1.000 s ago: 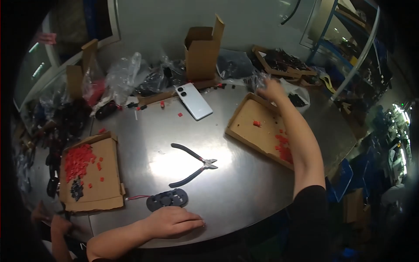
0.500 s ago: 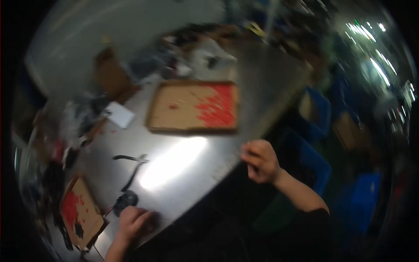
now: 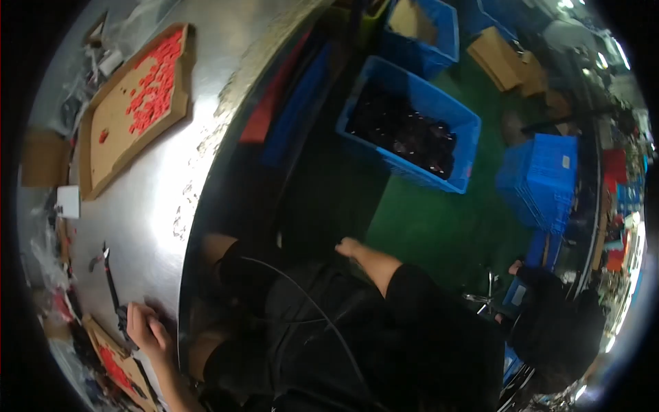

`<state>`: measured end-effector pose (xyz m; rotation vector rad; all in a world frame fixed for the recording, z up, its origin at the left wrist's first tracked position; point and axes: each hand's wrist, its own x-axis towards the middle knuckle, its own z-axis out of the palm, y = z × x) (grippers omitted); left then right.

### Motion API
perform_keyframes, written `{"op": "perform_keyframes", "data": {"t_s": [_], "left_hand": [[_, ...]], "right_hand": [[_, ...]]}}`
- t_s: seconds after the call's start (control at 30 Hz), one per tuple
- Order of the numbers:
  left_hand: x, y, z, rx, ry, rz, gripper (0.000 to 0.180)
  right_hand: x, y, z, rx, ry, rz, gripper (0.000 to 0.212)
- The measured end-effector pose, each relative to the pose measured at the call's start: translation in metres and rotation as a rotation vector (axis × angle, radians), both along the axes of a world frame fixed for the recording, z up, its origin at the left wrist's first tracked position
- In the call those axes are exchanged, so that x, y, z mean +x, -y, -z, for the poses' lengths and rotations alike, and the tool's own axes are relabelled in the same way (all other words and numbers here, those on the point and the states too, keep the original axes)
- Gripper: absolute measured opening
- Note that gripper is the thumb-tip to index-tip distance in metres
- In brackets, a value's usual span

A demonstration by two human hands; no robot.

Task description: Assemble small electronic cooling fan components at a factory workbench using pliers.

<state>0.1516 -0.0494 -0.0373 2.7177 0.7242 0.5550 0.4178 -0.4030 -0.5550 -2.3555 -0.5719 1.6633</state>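
Note:
My left hand [image 3: 145, 329] rests on the metal table with its fingers curled, beside a dark rounded part [image 3: 123, 317]. Whatever those fingers hold, if anything, is hidden. A black-handled hand tool [image 3: 110, 278] lies just beyond that part. Out past the table edge, over the floor, is my right hand [image 3: 349, 247]. Its fingers look drawn together and appear small, and I cannot make out anything in them. Farther ahead of it stands a blue crate [image 3: 465, 159] holding shiny dark pieces [image 3: 412, 134].
A cardboard tray [image 3: 103, 147] with many red pieces [image 3: 156, 86] lies on the metal table [image 3: 147, 185]. Another tray [image 3: 95, 331] sits near my left forearm. Stacked blue crates [image 3: 549, 172] stand on the green floor [image 3: 419, 220]. A person in dark clothing [image 3: 559, 323] is at right.
My view has swung right, from the table toward the floor and crates. My right hand has moved away from the table edge; my left hand stays on the table.

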Motion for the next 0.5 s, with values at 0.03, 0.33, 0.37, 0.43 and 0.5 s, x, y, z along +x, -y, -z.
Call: {"op": "perform_keyframes", "data": {"t_s": [0.03, 0.33, 0.37, 0.43, 0.5], "left_hand": [[0.011, 0.004, 0.000, 0.003, -0.011, -0.066, 0.019], [0.032, -0.002, 0.004, -0.054, -0.075, -0.162, 0.027], [0.033, 0.000, 0.009, -0.051, -0.077, -0.173, 0.027], [0.007, 0.004, -0.004, 0.024, -0.149, -0.217, 0.027], [0.004, 0.002, 0.002, -0.013, -0.121, -0.302, 0.029]], "right_hand": [[-0.036, -0.002, 0.010, 0.065, -0.001, -0.090, 0.051], [0.027, -0.099, 0.024, 0.024, -0.031, -0.837, 0.051], [0.033, -0.099, 0.024, 0.042, 0.016, -0.918, 0.052], [0.028, -0.185, -0.047, 0.545, 0.232, -0.253, 0.055], [0.067, -0.251, -0.076, 0.971, 0.691, -0.036, 0.052]]}}
